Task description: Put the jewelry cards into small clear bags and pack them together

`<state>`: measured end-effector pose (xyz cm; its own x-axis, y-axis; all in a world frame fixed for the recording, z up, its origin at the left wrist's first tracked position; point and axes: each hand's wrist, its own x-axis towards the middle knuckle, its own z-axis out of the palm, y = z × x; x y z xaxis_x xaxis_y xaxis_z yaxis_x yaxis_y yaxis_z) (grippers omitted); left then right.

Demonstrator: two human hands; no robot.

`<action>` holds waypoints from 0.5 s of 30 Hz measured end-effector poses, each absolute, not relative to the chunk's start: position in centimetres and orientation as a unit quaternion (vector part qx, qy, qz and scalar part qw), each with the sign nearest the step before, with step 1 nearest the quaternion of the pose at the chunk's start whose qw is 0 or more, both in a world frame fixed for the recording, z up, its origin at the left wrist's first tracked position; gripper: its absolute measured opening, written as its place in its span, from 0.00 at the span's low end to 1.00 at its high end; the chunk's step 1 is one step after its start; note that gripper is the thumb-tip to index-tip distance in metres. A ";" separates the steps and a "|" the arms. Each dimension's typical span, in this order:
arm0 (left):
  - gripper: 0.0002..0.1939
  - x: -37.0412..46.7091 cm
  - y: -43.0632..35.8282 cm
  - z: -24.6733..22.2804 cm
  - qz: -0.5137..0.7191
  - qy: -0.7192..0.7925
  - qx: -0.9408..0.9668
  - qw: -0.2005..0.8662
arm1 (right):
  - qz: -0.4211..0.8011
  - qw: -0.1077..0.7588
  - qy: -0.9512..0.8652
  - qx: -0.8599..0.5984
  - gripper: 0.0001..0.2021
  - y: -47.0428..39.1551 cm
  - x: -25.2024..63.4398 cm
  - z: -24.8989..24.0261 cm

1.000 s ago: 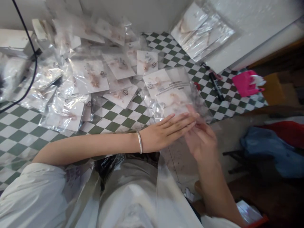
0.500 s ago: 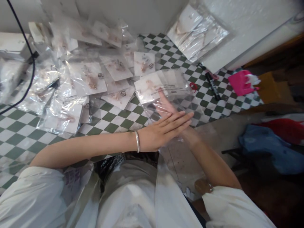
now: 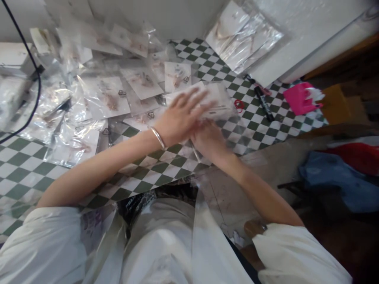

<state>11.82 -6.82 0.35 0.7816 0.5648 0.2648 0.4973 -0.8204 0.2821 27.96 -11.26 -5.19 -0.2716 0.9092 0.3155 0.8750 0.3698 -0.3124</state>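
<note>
My left hand [image 3: 183,116], with a silver bangle [image 3: 158,137] at its wrist, lies over a clear plastic bag [image 3: 222,102]. Its fingers are spread and blurred by motion. White jewellery cards seem to be inside this bag, partly covered by the hand. Against the bag's near edge is my right hand [image 3: 211,142], its fingers curled in and partly hidden behind the left hand. What they grip cannot be made out. Just left of the bag, a carded piece of jewellery [image 3: 177,77] in clear wrapping lies on the checkered tablecloth [image 3: 166,169].
Many bagged jewellery cards [image 3: 103,96] are heaped at the left and back. A black marker [image 3: 263,103] and red rubber bands [image 3: 238,105] lie on the right, near a pink container [image 3: 302,98]. More packets [image 3: 242,37] rest at the back right. A black cable [image 3: 38,86] hangs at left.
My left hand has gone from lying flat across my right hand to spreading over the bag, further up and left. My right hand has curled and shifted left, out from under the clear plastic.
</note>
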 end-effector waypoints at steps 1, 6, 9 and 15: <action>0.34 11.4 -5.5 0.0 0.151 0.321 0.925 0.133 | 0.030 0.211 -0.809 -0.548 0.20 -11.5 28.3 -4.8; 0.42 10.9 -2.0 -0.7 0.090 0.362 0.900 0.225 | 0.002 0.153 -0.842 -0.517 0.18 -12.9 30.8 -2.9; 0.47 11.8 -1.8 -0.6 0.056 0.357 0.906 0.221 | 0.009 0.144 -0.841 -0.521 0.17 -13.5 31.9 -2.6; 0.62 13.0 -1.7 -2.0 0.030 0.345 0.921 0.179 | 0.018 0.117 -0.824 -0.554 0.16 -12.4 31.1 -3.0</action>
